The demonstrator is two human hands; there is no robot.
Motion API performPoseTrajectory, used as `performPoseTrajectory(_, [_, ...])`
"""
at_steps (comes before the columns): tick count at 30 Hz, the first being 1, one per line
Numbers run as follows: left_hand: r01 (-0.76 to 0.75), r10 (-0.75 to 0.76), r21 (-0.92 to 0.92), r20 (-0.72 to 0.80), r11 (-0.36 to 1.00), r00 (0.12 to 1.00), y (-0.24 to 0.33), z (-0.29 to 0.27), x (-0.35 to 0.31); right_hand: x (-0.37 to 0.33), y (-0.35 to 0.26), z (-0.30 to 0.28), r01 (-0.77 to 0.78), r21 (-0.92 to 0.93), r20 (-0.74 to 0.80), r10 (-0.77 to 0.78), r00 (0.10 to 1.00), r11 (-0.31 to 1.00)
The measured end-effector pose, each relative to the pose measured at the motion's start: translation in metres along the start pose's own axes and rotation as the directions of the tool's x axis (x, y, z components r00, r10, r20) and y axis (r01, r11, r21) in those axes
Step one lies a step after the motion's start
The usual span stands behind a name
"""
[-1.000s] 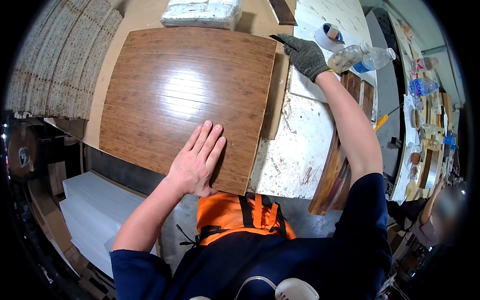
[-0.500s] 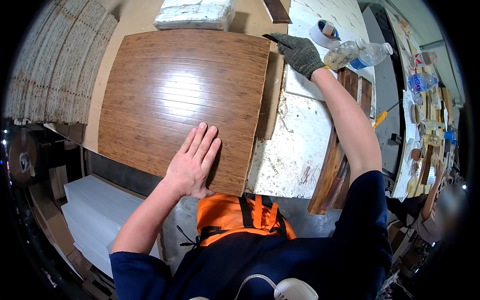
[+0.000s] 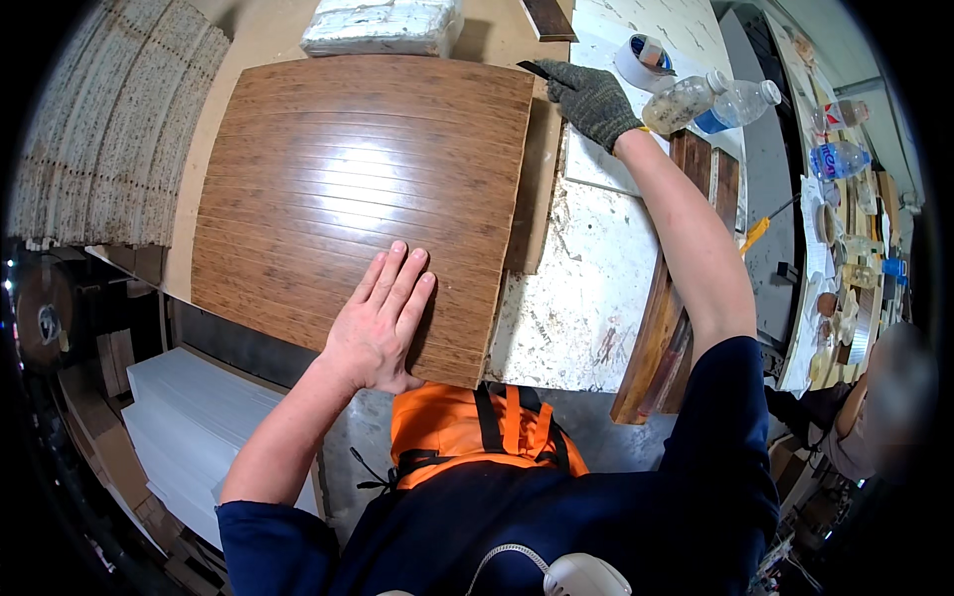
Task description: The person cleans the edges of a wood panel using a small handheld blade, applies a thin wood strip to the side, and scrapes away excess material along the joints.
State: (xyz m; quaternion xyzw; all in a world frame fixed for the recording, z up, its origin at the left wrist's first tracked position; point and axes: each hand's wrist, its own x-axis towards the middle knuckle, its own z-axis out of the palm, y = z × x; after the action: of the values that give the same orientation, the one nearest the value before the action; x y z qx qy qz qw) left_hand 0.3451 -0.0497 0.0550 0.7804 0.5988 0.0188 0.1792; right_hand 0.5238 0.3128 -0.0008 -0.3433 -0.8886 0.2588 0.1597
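Note:
A brown wood-grain panel (image 3: 288,219) with straight grooves across it lies on the table, tilted slightly in view. My bare left hand (image 3: 380,323) rests flat on its near part, fingers stretched out and the thumb by the near edge. At the panel's far right corner, my right hand (image 3: 596,104) in a dark grey knitted glove is closed on a thin black blade-like tool (image 3: 535,70). Its tip points left over the far edge; whether it touches the panel I cannot tell. Most of the tool is hidden inside the glove.
Behind the panel sits a white wrapped package (image 3: 383,28). A tape roll (image 3: 641,65) and plastic bottles (image 3: 686,104) stand beyond my right hand. Wooden strips (image 3: 651,343) lie under my right forearm. Stacked boards (image 3: 109,129) rise at left; another person (image 3: 860,417) is at far right.
The black tool's tip has shifted slightly up and left at the panel's corner, and its angle has changed. My left hand stays on the panel. The person at right has moved their arm.

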Motion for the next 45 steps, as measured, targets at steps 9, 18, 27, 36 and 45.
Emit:
performPoseTrajectory(9, [0.018,-0.018,0.014,0.009,1.000,1.000,-0.003,0.000,-0.004,-0.094,-0.070,-0.002,0.563,-0.218,0.284,-0.500,0.818,0.797])
performPoseTrajectory(18, [-0.034,0.034,0.021,-0.024,0.999,0.999,0.000,0.002,0.004,-0.057,-0.033,0.003,0.281,-0.308,0.204,-0.225,0.953,0.909])
performPoseTrajectory(27, [-0.004,0.004,0.006,-0.011,1.000,1.000,0.001,-0.001,0.001,-0.165,-0.114,0.011,0.547,-0.180,0.475,-0.414,0.776,0.818])
performPoseTrajectory(36, [-0.014,0.015,0.010,-0.070,1.000,0.997,0.000,0.000,0.003,-0.230,-0.135,0.026,0.390,0.419,0.462,-0.562,0.686,0.820])
performPoseTrajectory(45, [-0.036,0.038,0.039,-0.063,0.999,0.997,0.003,-0.001,0.009,-0.300,-0.159,0.053,0.128,0.349,0.403,-0.272,0.874,0.928])
